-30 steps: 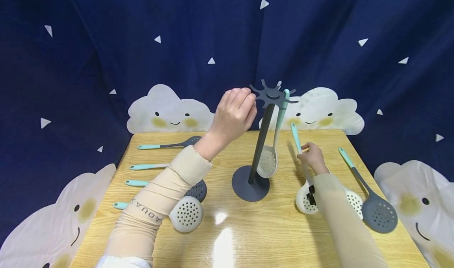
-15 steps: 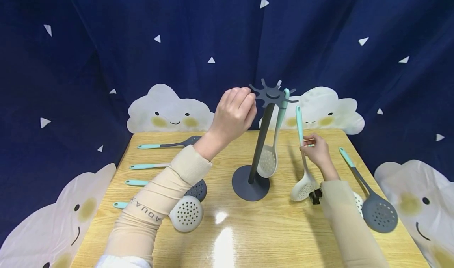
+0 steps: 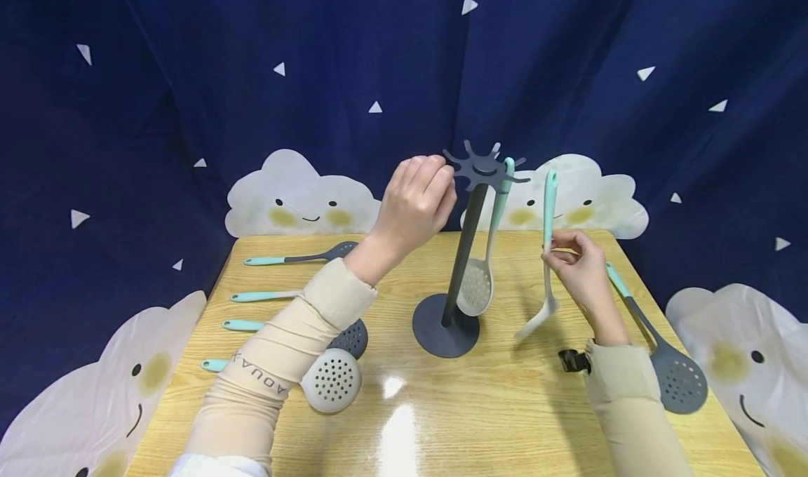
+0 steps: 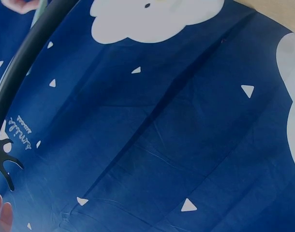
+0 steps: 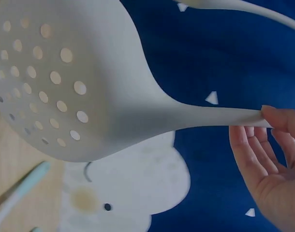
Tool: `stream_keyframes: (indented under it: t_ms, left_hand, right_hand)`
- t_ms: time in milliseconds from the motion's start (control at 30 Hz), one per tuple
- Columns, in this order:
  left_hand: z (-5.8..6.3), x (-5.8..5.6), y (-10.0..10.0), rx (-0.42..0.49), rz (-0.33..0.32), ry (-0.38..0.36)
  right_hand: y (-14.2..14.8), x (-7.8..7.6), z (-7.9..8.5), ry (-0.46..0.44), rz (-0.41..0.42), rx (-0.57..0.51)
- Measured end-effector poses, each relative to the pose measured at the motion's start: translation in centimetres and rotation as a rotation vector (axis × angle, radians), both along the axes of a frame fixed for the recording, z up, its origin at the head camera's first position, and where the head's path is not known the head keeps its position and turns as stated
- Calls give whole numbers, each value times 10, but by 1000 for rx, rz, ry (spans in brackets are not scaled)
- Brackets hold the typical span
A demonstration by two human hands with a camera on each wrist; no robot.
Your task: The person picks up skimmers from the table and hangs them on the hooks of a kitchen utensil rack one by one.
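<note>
In the head view a dark grey utensil stand with a ring of hooks rises from the table. My left hand has its curled fingers at a left hook of it, the fingertips partly hidden. A white slotted spoon with a turquoise handle hangs from the stand's right side. To the right, my right hand pinches the shaft of a white skimmer, handle up, its head above the table. The right wrist view shows that skimmer's round-holed head close up, with thumb and fingers on its shaft.
Several turquoise-handled utensils lie at the left, partly under the left forearm, including a white skimmer and a dark slotted spoon. A dark skimmer lies at the table's right. A cloud-printed blue curtain hangs behind.
My right hand has lifted the white skimmer and turned it more upright, so its head shows nearly edge-on. My left hand and the stand have stayed in place.
</note>
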State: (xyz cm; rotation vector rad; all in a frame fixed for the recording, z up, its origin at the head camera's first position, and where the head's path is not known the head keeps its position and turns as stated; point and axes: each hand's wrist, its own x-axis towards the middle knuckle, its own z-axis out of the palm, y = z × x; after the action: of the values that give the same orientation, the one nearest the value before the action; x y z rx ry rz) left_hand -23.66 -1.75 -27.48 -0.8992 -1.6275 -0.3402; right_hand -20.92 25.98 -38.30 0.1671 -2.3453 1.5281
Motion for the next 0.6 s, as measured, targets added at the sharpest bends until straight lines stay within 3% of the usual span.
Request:
stream_keyframes:
  t_ms: [167, 600]
  left_hand:
    - [0, 0, 0, 0, 1, -3]
    - [-1, 0, 0, 5, -7, -9]
  right_hand:
    - [-7, 8, 14, 116, 30, -46]
    - [-27, 26, 39, 242, 146, -64]
